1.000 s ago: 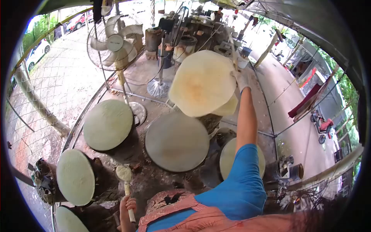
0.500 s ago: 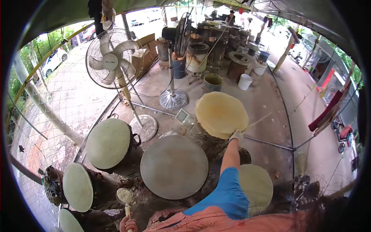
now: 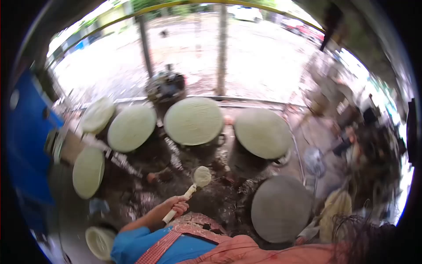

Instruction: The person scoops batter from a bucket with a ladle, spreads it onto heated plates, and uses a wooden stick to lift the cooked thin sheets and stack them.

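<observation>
My left hand [image 3: 178,206] is wrapped round the pale handle of a ladle [image 3: 202,176], whose round head carries pale batter. Toward the bottom right, my right hand [image 3: 303,239] is small and blurred beside a bare grey griddle [image 3: 282,209]; its fingers cannot be made out. A pale yellow flatbread [image 3: 336,214] lies just right of that griddle, close to the hand. Ahead, round griddles coated with pale batter stand in an arc, among them one at the centre [image 3: 193,121] and one to its right [image 3: 263,133].
A bowl [image 3: 100,243] sits at the lower left, below a blue sheet [image 3: 28,136]. Beyond the griddles rise a post [image 3: 221,50] and a dark machine-like object [image 3: 167,83]. A blurred fan [image 3: 323,83] stands at the right.
The view has swung left, bringing more coated griddles and the blue sheet into sight. The flatbread, earlier held out over the floor by my right hand, now shows low at the right.
</observation>
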`<action>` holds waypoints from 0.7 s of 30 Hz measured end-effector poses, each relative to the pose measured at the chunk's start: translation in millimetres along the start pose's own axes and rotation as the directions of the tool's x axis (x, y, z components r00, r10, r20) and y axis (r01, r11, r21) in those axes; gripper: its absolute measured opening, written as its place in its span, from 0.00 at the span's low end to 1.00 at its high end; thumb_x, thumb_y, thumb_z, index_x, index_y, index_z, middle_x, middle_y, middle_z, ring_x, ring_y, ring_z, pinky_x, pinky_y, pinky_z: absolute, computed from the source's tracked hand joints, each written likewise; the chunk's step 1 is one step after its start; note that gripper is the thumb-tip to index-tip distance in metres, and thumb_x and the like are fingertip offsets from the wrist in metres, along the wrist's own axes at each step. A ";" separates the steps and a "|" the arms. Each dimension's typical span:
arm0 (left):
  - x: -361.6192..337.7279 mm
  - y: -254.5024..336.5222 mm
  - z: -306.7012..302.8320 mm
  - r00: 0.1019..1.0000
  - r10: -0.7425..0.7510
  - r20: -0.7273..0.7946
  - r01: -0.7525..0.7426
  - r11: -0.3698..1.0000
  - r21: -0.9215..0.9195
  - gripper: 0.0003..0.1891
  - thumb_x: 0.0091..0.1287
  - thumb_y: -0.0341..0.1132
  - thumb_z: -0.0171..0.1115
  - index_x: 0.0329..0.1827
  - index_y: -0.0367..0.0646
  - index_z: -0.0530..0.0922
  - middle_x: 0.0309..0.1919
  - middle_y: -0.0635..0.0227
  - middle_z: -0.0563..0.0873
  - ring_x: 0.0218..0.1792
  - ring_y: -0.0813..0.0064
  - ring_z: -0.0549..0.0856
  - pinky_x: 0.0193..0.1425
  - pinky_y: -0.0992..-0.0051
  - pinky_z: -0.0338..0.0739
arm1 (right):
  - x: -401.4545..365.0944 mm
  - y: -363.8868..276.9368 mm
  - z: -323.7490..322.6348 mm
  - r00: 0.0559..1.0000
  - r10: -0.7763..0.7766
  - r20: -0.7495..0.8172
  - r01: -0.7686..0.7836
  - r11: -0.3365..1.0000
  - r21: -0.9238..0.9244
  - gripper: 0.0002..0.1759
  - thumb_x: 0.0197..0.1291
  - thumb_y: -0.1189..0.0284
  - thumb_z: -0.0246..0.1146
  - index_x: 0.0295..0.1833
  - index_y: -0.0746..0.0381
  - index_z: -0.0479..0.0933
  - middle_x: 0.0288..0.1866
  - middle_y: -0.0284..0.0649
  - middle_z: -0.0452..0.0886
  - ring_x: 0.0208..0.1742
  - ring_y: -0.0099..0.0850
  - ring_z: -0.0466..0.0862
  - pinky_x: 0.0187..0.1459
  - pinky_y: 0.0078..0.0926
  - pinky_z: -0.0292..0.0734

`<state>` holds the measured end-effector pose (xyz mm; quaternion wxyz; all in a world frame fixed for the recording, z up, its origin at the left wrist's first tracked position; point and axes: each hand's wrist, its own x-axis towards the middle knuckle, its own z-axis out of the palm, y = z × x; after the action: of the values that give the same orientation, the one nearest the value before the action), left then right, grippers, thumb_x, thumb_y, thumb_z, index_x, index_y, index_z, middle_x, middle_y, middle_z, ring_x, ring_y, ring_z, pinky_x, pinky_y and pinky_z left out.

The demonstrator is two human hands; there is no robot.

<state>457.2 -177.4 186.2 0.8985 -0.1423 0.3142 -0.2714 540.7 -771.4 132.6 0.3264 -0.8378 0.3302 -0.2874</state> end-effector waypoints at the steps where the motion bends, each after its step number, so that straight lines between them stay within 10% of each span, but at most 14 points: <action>1: -6.1 4.7 -1.3 1.000 0.013 0.011 -0.013 1.000 0.009 0.13 0.67 0.39 0.48 0.25 0.47 0.64 0.13 0.77 0.60 0.09 0.87 0.61 0.10 0.86 0.56 | 5.0 24.2 40.1 0.977 -0.208 0.041 0.210 0.976 -0.062 0.24 0.60 0.63 0.56 0.56 0.69 0.68 0.52 0.53 0.75 0.55 0.46 0.74 0.53 0.36 0.69; 2: -14.2 8.2 -8.6 0.999 0.031 0.020 -0.032 0.999 0.018 0.12 0.67 0.39 0.48 0.25 0.47 0.64 0.13 0.77 0.60 0.09 0.87 0.61 0.09 0.86 0.56 | -43.6 -77.5 37.6 0.836 -0.548 -0.021 0.538 0.827 -0.162 0.22 0.60 0.65 0.56 0.55 0.69 0.70 0.45 0.51 0.79 0.47 0.43 0.79 0.48 0.35 0.72; 3: -28.6 11.3 -23.8 0.998 0.062 0.025 -0.062 0.998 0.026 0.12 0.68 0.39 0.48 0.26 0.47 0.64 0.13 0.77 0.60 0.09 0.87 0.60 0.09 0.86 0.56 | -66.5 -112.9 59.0 0.928 -0.256 0.270 0.264 0.964 0.008 0.20 0.59 0.67 0.55 0.53 0.69 0.71 0.40 0.50 0.80 0.42 0.41 0.79 0.44 0.34 0.72; 4: -49.7 11.5 -51.8 0.994 0.104 0.030 -0.105 0.994 0.034 0.12 0.68 0.39 0.48 0.26 0.47 0.64 0.13 0.77 0.60 0.09 0.87 0.60 0.08 0.86 0.56 | -84.1 -138.8 81.1 0.810 0.030 0.586 -0.065 0.997 0.039 0.19 0.59 0.69 0.55 0.52 0.69 0.73 0.36 0.49 0.81 0.36 0.38 0.80 0.41 0.32 0.73; 6: -70.1 2.1 -94.4 0.975 0.215 0.051 -0.217 0.975 0.046 0.11 0.68 0.39 0.48 0.27 0.47 0.65 0.14 0.77 0.60 0.09 0.88 0.60 0.08 0.87 0.55 | -114.6 -162.9 147.0 0.515 -0.059 0.855 -0.015 0.997 0.077 0.16 0.55 0.71 0.56 0.46 0.70 0.76 0.29 0.44 0.81 0.29 0.32 0.77 0.35 0.28 0.72; 8: -88.6 -24.1 -123.8 0.893 0.448 -0.047 -0.446 0.894 0.047 0.13 0.68 0.39 0.48 0.25 0.47 0.63 0.14 0.78 0.59 0.08 0.89 0.59 0.05 0.90 0.52 | -155.8 -140.8 258.4 0.255 -0.543 0.800 0.274 0.834 0.479 0.14 0.54 0.71 0.57 0.41 0.71 0.77 0.25 0.40 0.78 0.25 0.28 0.75 0.30 0.26 0.70; 12: -144.1 -78.6 -195.6 0.791 0.608 0.062 -0.571 0.771 -0.282 0.19 0.67 0.43 0.50 0.20 0.48 0.58 0.12 0.79 0.58 0.09 0.89 0.58 0.05 0.88 0.53 | -316.6 -250.1 243.7 -0.397 -0.506 0.766 0.306 0.714 0.630 0.17 0.52 0.66 0.60 0.42 0.68 0.77 0.28 0.41 0.81 0.30 0.25 0.77 0.32 0.24 0.69; 16: -202.7 -136.7 -261.4 0.529 0.837 0.142 -0.756 0.540 -0.369 0.20 0.67 0.45 0.50 0.18 0.48 0.59 0.12 0.79 0.58 0.09 0.89 0.59 0.06 0.87 0.55 | -465.6 -302.9 208.3 -0.642 -0.416 0.644 0.405 0.529 0.745 0.19 0.52 0.61 0.59 0.45 0.62 0.77 0.27 0.43 0.80 0.30 0.30 0.79 0.32 0.28 0.69; 18: -228.2 -156.5 -317.2 0.237 0.948 0.215 -0.932 0.284 -0.226 0.08 0.66 0.39 0.53 0.41 0.54 0.62 0.15 0.77 0.62 0.10 0.88 0.60 0.08 0.88 0.57 | -539.9 -333.7 150.6 -0.745 -0.507 0.433 0.302 0.321 0.897 0.18 0.53 0.61 0.58 0.43 0.62 0.78 0.30 0.48 0.80 0.33 0.40 0.81 0.33 0.32 0.70; 19: -246.7 -167.3 -335.9 0.087 0.982 0.166 -0.986 0.109 -0.124 0.20 0.65 0.35 0.54 0.58 0.61 0.61 0.17 0.76 0.63 0.11 0.88 0.60 0.09 0.88 0.56 | -574.9 -345.5 123.3 -0.782 -0.538 0.315 0.269 0.165 0.949 0.18 0.52 0.59 0.59 0.42 0.62 0.78 0.32 0.50 0.80 0.36 0.43 0.81 0.35 0.34 0.71; 21: -289.9 -184.8 -350.6 -0.043 0.998 0.044 -0.998 -0.041 -0.039 0.22 0.65 0.34 0.54 0.60 0.60 0.59 0.18 0.75 0.65 0.11 0.87 0.61 0.09 0.88 0.56 | -644.2 -358.3 86.8 -0.860 -0.480 0.172 0.168 0.052 0.984 0.19 0.50 0.58 0.61 0.42 0.60 0.78 0.34 0.51 0.80 0.39 0.47 0.80 0.39 0.40 0.72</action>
<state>-31.4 -190.0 139.1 0.8269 0.1224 0.2929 0.4641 334.9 -59.4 171.3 0.2044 -0.5838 -0.7462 0.2461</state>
